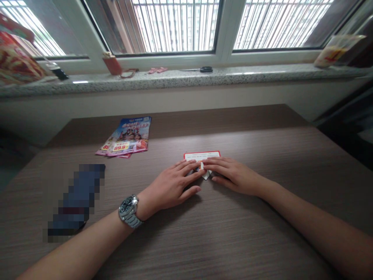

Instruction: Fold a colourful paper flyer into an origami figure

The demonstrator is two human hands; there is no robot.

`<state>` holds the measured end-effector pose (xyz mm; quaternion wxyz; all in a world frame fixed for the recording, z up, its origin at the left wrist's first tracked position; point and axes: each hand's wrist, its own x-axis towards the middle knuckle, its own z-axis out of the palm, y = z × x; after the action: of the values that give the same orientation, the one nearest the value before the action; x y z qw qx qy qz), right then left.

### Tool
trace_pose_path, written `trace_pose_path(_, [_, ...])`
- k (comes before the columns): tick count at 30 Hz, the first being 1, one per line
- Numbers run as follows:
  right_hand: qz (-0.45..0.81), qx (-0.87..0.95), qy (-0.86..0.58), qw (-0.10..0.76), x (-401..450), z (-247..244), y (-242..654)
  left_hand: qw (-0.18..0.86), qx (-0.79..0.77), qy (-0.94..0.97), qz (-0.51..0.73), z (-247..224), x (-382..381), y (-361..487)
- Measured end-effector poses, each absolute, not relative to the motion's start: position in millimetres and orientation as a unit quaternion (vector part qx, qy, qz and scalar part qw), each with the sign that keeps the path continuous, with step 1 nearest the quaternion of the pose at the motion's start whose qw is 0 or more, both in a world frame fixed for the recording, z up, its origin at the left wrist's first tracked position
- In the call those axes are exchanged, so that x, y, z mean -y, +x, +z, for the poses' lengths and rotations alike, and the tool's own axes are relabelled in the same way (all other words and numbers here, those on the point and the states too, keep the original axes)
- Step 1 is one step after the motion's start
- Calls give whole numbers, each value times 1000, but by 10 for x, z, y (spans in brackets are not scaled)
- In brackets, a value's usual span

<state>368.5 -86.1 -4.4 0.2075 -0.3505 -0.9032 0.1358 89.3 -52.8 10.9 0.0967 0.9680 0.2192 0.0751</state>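
Pressing a folded-looking paper [201, 156] on the table [204, 241], I judge | left hand [171, 184], right hand [237, 175]: fingers extended over it, thumbs spread apart | next calls for even fingertip pressure

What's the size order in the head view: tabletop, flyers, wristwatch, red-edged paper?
1. Tabletop
2. Flyers
Smaller, not ranked: wristwatch, red-edged paper; left hand and right hand partly cover the paper.
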Motion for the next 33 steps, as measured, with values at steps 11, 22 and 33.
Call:
trace_pose_path(11, [143, 906, -344, 202, 856, -41, 3683, 93, -222, 969, 65, 118, 531, 892])
trace_pose_path(22, [158, 899, -359, 197, 864, -45, 3695, 121, -195, 971, 70, 162, 484, 856])
trace_pose_path(33, [169, 895, -364, 196, 873, -31, 3674, 136, -159, 975, 73, 196, 440, 816])
